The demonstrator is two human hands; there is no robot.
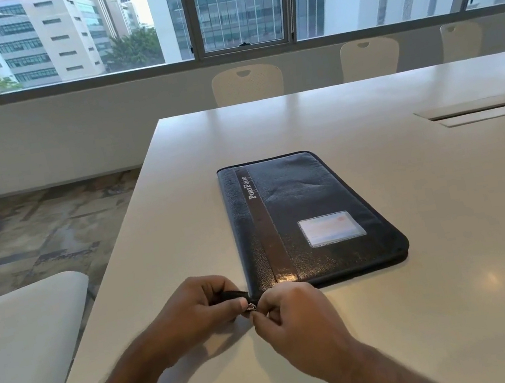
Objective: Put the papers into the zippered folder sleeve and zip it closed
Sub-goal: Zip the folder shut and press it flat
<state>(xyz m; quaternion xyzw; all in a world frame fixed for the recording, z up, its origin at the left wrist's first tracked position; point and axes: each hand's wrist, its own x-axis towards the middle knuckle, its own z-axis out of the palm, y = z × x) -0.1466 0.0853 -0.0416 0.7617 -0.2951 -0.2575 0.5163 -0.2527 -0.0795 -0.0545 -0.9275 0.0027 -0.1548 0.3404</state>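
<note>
A black leather zippered folder (301,213) marked "PortFolio" lies flat and closed on the white table (456,257), with a clear card window on its cover. At its near left corner my left hand (196,304) grips the black zipper end tab (233,294). My right hand (294,311) pinches the small metal zipper pull (251,307) right beside it. Both hands sit at the table in front of the folder. No papers are visible.
A cable slot (485,110) is set into the table at the far right. Three pale chairs (247,83) stand along the far edge under the windows. A white chair seat (20,347) is at my left, beyond the table's left edge.
</note>
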